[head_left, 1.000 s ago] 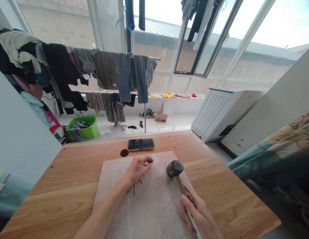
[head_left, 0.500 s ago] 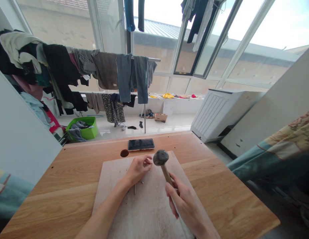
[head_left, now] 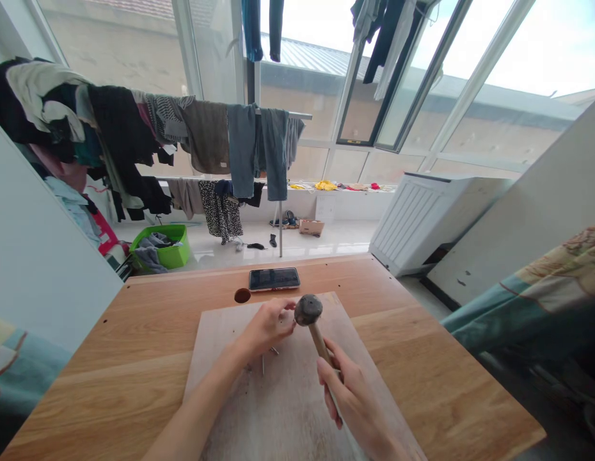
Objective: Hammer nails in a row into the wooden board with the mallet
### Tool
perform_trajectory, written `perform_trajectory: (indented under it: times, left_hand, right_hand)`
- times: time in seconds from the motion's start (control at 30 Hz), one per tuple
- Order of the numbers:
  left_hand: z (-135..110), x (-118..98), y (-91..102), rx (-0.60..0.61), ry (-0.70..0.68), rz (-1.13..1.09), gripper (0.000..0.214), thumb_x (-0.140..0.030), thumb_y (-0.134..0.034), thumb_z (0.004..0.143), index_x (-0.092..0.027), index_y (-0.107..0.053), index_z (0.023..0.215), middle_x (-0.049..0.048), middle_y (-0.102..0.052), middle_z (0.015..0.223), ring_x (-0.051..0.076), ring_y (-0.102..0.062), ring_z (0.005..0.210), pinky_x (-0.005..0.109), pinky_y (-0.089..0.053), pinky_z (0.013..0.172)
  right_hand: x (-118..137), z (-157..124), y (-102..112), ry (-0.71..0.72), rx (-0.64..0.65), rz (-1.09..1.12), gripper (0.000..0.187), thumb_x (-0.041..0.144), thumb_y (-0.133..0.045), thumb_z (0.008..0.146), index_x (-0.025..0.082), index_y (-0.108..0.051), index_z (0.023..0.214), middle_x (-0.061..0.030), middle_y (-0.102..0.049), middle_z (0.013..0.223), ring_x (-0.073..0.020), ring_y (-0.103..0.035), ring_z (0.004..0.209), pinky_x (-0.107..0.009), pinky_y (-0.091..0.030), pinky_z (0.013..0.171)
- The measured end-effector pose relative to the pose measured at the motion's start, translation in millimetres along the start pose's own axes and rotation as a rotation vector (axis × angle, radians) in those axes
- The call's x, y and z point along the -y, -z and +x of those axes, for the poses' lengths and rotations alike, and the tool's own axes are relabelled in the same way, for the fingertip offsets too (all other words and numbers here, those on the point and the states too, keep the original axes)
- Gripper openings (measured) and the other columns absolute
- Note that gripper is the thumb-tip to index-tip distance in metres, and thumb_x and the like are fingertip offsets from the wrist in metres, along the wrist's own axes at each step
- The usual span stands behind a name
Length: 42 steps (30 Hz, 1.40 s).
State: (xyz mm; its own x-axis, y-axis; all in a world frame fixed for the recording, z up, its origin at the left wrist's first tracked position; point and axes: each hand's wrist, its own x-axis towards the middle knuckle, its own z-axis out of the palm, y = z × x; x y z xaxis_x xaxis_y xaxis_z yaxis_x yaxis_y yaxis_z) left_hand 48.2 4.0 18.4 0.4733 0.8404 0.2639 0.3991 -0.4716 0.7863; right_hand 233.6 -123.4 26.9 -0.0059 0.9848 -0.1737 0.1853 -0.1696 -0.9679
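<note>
Cannot make out any item in left hand point(head_left: 269, 328), half-curled at eleven o'clock on board point(head_left: 283, 410), cut off below. Noted right hand point(head_left: 349, 390) wrapped round hammer point(head_left: 317, 337), head at one o'clock.

The left hand point(head_left: 269, 326), in the lower centre of the frame, is bare, as is the slim left forearm point(head_left: 208, 397), wider toward the bottom edge; the right hand point(head_left: 352, 390), lower right of centre, is also bare
</note>
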Motion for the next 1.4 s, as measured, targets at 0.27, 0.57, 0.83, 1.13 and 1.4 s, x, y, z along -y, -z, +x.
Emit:
perform_trajectory:
  times: [0.27,0.57,0.83,1.13,1.4]
  left_hand:
    - [-33,-28,41.2,0.366,0.084,0.439,0.013,-0.012,-0.063,0.067,-0.02,-0.062,0.077,0.006,-0.06,0.102,0.023,-0.06,0.094,0.033,-0.047,0.083]
    - [-32,-32,26.8,0.374,0.038,0.359,0.013,-0.008,-0.057,0.073,-0.02,-0.061,0.075,0.0011,-0.064,0.079,0.018,-0.058,0.073,0.027,-0.04,0.063]
    - [-9,-14,37.2,0.209,0.024,0.379,0.019,-0.007,-0.054,0.087,-0.018,-0.069,0.081,0.0054,-0.069,0.087,0.019,-0.064,0.08,0.028,-0.044,0.073]
    - [-4,-14,25.0,0.224,-0.045,0.526,0.023,-0.004,-0.053,0.09,-0.018,-0.069,0.082,0.0066,-0.069,0.088,0.022,-0.067,0.083,0.029,-0.047,0.074]
    - [-14,15,9.8,-0.03,0.053,0.048,0.012,-0.013,-0.059,0.085,-0.019,-0.067,0.093,0.0021,-0.072,0.085,0.017,-0.067,0.076,0.026,-0.052,0.074]
  right_hand:
    - [-19,-31,22,-0.137,-0.012,-0.099,0.059,0.053,-0.054,0.094,0.016,-0.054,0.14,0.0022,-0.06,0.071,-0.0101,-0.05,0.037,-0.023,-0.041,0.036]
    - [-29,-31,22,-0.182,-0.052,-0.033,0.062,0.058,-0.056,0.091,0.019,-0.054,0.14,0.0019,-0.059,0.071,-0.0149,-0.052,0.039,-0.028,-0.042,0.038]
    - [-29,-32,21,-0.193,-0.067,-0.054,0.063,0.058,-0.055,0.091,0.018,-0.054,0.14,0.0017,-0.059,0.07,-0.0155,-0.053,0.041,-0.028,-0.042,0.038]
    - [-29,-33,23,-0.179,-0.066,-0.088,0.064,0.056,-0.056,0.092,0.016,-0.054,0.142,0.0002,-0.063,0.069,-0.0158,-0.054,0.041,-0.028,-0.046,0.039]
    - [-5,-22,13,-0.086,-0.026,-0.04,0.056,0.051,-0.053,0.093,0.016,-0.057,0.136,0.0048,-0.056,0.066,-0.0077,-0.044,0.033,-0.021,-0.037,0.033]
